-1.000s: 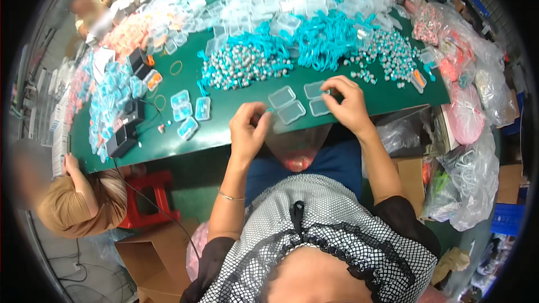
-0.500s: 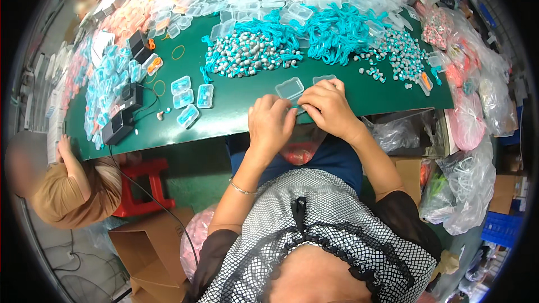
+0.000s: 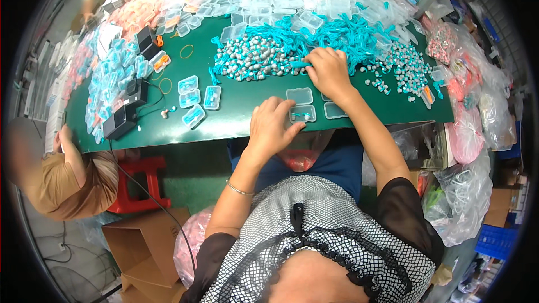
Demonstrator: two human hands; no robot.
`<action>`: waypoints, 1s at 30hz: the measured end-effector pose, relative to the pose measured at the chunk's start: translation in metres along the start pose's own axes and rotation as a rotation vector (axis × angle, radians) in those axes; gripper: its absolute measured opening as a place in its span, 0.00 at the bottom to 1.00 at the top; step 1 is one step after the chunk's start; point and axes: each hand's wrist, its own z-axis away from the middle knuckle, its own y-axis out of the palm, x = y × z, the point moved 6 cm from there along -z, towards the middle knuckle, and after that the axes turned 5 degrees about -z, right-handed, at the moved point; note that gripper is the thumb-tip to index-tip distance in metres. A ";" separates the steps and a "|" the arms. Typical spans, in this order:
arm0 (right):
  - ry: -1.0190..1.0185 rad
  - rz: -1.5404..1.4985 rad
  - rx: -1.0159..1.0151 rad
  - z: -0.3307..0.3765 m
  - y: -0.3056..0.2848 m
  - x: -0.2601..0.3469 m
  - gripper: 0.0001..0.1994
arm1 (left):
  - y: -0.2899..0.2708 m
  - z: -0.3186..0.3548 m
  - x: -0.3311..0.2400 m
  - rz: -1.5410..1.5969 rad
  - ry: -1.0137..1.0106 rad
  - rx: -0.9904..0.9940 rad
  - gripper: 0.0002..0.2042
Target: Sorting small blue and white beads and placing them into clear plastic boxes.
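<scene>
The left hand (image 3: 274, 125) rested at the table's near edge, just left of an open clear hinged plastic case (image 3: 299, 96), fingers curved and thumb spread apart from them. The thumb lay along the case's near edge; nothing was seen gripped in that hand. Small turquoise pieces (image 3: 303, 115) lay in the case's near half, which had looked bare a second before.

Half a second earlier both hands had been close together over the cases; since then the right hand (image 3: 328, 73) had moved away to the far side, at the near edge of the turquoise cord bundles (image 3: 353, 36). Its fingers were bent and nearly together, with a turquoise piece (image 3: 299, 64) at their tips; whether it was pinched could not be told. The heap of grey-and-turquoise plugs (image 3: 252, 58) lay just left of it. A second open case (image 3: 335, 110), partly hidden by the right wrist, lay right of the first on the green table (image 3: 236, 118).
</scene>
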 end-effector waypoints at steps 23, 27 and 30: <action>-0.170 -0.268 0.076 0.064 -0.045 0.058 0.09 | 0.004 0.000 0.008 0.112 -0.062 0.018 0.23; -0.223 -0.210 0.099 0.057 -0.051 0.066 0.10 | 0.003 0.000 0.010 0.116 -0.070 0.019 0.23; -0.145 -0.285 0.090 0.046 -0.053 0.059 0.09 | -0.001 -0.001 0.008 0.106 -0.076 0.025 0.23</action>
